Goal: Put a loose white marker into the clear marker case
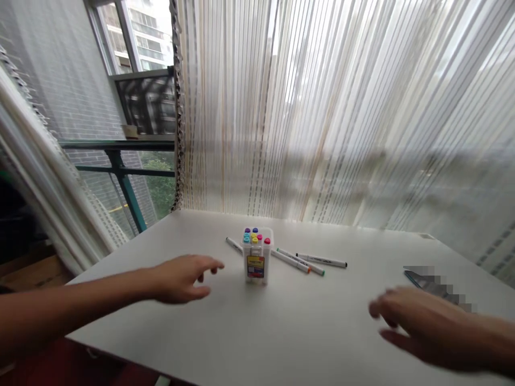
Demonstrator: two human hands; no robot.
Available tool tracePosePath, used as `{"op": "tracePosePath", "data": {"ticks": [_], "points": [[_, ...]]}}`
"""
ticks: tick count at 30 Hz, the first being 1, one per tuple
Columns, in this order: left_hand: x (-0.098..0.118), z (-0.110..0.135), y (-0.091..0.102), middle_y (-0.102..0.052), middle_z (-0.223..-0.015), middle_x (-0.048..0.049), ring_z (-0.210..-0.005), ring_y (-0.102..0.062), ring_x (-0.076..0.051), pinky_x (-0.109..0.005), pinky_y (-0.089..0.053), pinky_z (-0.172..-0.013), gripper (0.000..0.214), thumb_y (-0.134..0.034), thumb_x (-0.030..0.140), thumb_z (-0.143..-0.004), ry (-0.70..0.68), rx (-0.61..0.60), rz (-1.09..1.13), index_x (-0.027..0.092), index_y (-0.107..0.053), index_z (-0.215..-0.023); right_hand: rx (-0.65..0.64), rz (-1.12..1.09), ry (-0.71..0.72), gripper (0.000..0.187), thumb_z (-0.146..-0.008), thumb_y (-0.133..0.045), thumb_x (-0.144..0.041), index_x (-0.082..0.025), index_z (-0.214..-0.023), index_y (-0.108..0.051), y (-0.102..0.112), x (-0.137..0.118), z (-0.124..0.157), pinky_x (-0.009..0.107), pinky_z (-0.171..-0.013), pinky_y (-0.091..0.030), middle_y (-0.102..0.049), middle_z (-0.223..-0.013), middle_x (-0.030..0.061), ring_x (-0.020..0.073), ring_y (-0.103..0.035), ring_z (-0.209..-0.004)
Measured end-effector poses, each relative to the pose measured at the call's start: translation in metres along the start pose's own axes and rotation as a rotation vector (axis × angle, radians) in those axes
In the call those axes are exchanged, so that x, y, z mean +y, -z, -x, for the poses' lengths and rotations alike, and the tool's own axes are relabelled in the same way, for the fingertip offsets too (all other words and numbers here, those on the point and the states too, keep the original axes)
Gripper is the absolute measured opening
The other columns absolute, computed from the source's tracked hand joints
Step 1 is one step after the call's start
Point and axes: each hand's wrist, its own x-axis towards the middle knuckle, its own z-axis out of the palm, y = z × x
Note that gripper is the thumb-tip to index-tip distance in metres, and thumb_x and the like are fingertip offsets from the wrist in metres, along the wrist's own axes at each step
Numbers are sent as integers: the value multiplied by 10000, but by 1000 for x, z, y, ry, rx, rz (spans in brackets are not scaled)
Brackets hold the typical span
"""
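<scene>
A clear plastic marker box (256, 262) stands upright on the white table, with several markers in it showing purple, blue, yellow, pink and red caps. My left hand (185, 277) hovers to the left of the box, fingers apart and holding nothing. Over the right side of the table is my right hand (418, 327), empty, its fingers parted and slightly blurred. Behind and right of the box lie an orange-ended marker (295, 262), a green-ended marker (314, 267) and a black-ended marker (322, 260). Another marker (233, 244) lies behind the box on its left, partly hidden by it.
The white table (225, 332) reaches back to a sheer striped curtain (301, 118). A dark flat object (432, 284), partly pixelated, lies beyond my right hand. At the left are a green railing (124, 182) and a window (137, 37).
</scene>
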Motion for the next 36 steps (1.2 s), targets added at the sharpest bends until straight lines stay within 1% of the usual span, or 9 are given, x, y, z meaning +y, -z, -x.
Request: {"op": "tracePosePath", "data": {"ticks": [1,2,4,7,10,15,20,27,36], "points": [[-3,-20,4,-627,-1019,-80,-761,-586,-198,-305,-454,-757,557,-726,257,-544,-14,22,88,201,-605,-1085,-177,73,103,107,-627,-650,-309,-236,-704,-663,10,-8,-26,338,-713,-397,-633,-734,74,217,-582,-731],[-6,-39,5,-592,-1099,-117,-836,-587,-236,-339,-449,-779,699,-773,240,-470,-27,38,230,190,-567,-1136,-183,123,123,122,-663,-603,-266,-221,-757,-665,15,-17,-49,331,-708,-387,-635,-731,74,220,-581,-739],[-12,-70,-5,-466,-1270,-159,-1083,-493,-288,-381,-399,-885,873,-771,308,-491,-97,65,311,184,-411,-1276,-66,95,123,198,-739,-489,-204,-205,-854,-651,9,-38,-84,301,-689,-377,-644,-800,73,206,-580,-767],[-20,-98,-30,-334,-1369,-180,-1184,-425,-278,-381,-353,-956,985,-666,461,-611,-248,90,487,168,-128,-1382,41,17,59,231,-780,-441,-200,-171,-909,-630,-30,-65,-106,295,-725,-386,-631,-911,92,212,-568,-850],[-26,-111,-50,-455,-1271,-173,-1111,-493,-303,-413,-360,-947,1001,-746,380,-569,-383,13,821,175,-172,-1363,87,36,52,218,-760,-468,-193,-135,-898,-626,-68,-78,-109,312,-792,-384,-601,-975,120,238,-538,-932],[-46,-121,-74,-572,-1134,-129,-1055,-525,-307,-399,-420,-885,806,-800,307,-518,-399,72,940,171,-414,-1212,128,-3,12,197,-777,-435,-165,-137,-827,-623,-86,-70,-113,310,-813,-380,-592,-953,118,236,-527,-937],[-67,-123,-93,-574,-1145,-143,-1048,-537,-313,-392,-467,-844,733,-797,324,-529,-214,106,818,157,-456,-1155,100,-87,-9,167,-792,-443,-187,-164,-803,-609,-87,-57,-119,275,-747,-392,-598,-887,78,204,-546,-864],[-55,-117,-92,-603,-1124,-137,-984,-582,-313,-387,-500,-801,752,-790,338,-542,-136,80,795,148,-459,-1190,92,-121,-9,149,-784,-449,-215,-189,-771,-596,-92,-55,-119,262,-704,-391,-598,-815,53,196,-551,-829],[-51,-113,-87,-620,-1111,-104,-990,-583,-280,-349,-486,-835,649,-751,297,-621,-193,58,669,173,-479,-1198,74,-185,-3,209,-777,-382,-255,-182,-715,-567,-94,-52,-120,285,-678,-384,-582,-731,46,190,-542,-753]]}}
